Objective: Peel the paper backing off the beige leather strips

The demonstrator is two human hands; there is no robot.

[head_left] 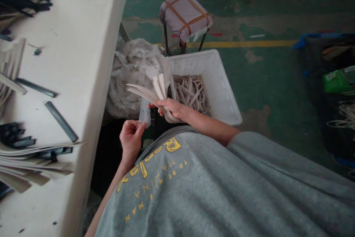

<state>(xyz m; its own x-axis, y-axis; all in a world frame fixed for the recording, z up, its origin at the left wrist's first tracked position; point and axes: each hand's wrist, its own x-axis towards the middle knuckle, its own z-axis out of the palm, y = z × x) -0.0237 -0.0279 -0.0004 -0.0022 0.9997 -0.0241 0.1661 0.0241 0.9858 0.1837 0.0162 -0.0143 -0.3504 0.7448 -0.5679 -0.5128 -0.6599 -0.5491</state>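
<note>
Several flat, cream-coloured strips (144, 91) are bent into a loop in my right hand (173, 108), whose fingers are wrapped round them. Their ends fan out up and to the left. My left hand (132, 135) pinches a small, thin, translucent plastic bag (144, 113) between thumb and forefinger. The bag's upper part hangs close to the fingers of my right hand; whether they touch it I cannot tell. Just beyond the strips lies a large heap of crumpled clear plastic bags (133, 67). Beside my right forearm stands a white plastic bin (222, 92) with tangled cream strips (192, 91) inside.
A long white table (91, 44) runs along my left, with dark short strips (61, 120) and bundles of pale strips (33, 166) on it. A padded stool (187, 13) stands behind the bin. On the right is a dark container (313, 81) with a blue rim.
</note>
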